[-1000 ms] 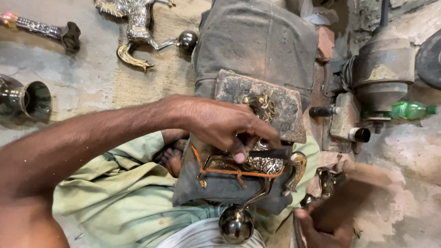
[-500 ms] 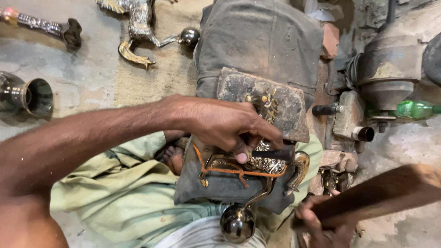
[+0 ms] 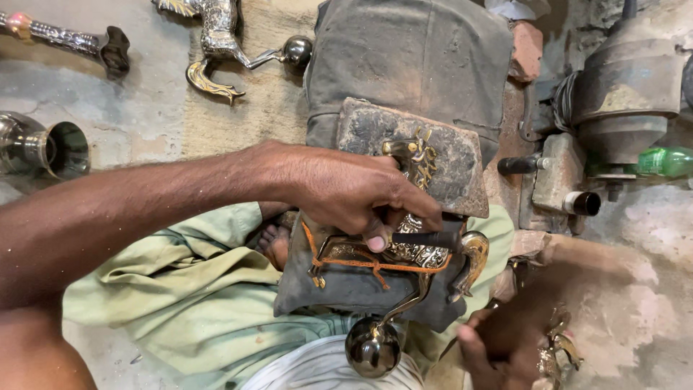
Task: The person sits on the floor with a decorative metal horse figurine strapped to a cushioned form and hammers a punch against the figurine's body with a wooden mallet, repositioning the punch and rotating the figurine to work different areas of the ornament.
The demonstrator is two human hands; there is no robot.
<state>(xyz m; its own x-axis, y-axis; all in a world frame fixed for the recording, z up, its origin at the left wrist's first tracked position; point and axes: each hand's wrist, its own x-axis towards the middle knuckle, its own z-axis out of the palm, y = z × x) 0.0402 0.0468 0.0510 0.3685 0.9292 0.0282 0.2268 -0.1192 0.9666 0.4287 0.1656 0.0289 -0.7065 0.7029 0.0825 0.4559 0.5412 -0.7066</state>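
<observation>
- A worn metal block [image 3: 426,155] rests on a grey padded cloth [image 3: 411,58] that drapes over the person's lap; the block's near edge partly covers the brass horse figure [image 3: 390,249].
- The horse figure lies on its side on the cloth's near part, its tail ending in a shiny ball [image 3: 372,347] at the near edge.
- A second horse figure [image 3: 216,36] lies on the floor towards the far left corner, next to a decorated metal rod [image 3: 65,40]; a metal cup [image 3: 43,148] lies on its side at the left edge.
- A grimy motor [image 3: 624,101] and a green bottle [image 3: 664,160] stand at the right edge, well apart from the work.
- The left hand [image 3: 354,191] is curled narrow, thumb and fingers pinching a dark punch [image 3: 426,237] laid against the horse's patterned body.
- Its forearm comes in from the left, crossing above a bare foot [image 3: 274,242] and green trousers [image 3: 180,296].
- The right hand [image 3: 505,347] sits at the near right corner, blurred; it seems closed around something, though what cannot be told.
</observation>
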